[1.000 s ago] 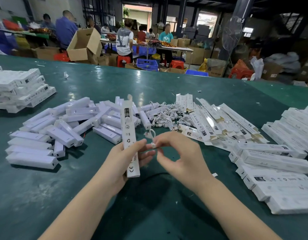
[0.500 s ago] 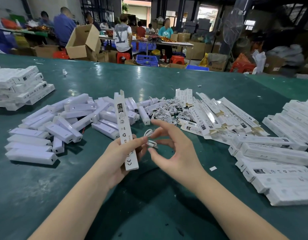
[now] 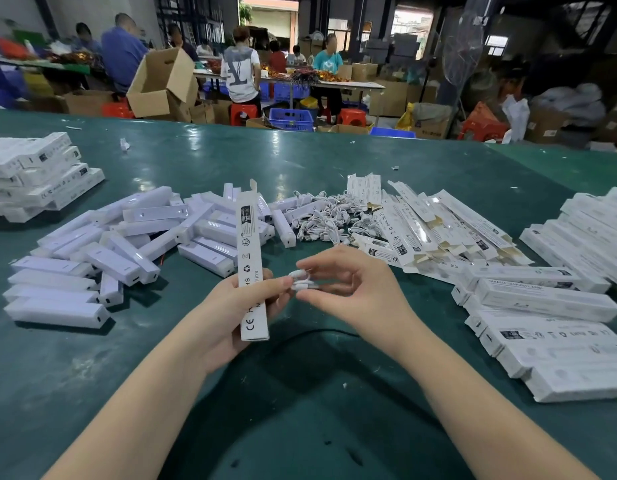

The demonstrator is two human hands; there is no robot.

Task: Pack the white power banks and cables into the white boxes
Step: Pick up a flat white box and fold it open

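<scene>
1. The left hand (image 3: 230, 306) grips a tall white box (image 3: 251, 268) upright at frame centre, its top flap open.
2. The right hand (image 3: 352, 289) pinches a coiled white cable (image 3: 301, 280) just beside the box.
3. Loose power banks (image 3: 133, 244) lie at centre left on the green tabletop (image 3: 300, 161); flat boxes (image 3: 438, 226) at centre right.

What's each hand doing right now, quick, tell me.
Left hand: grips an upright white box.
Right hand: pinches a coiled white cable.
</scene>
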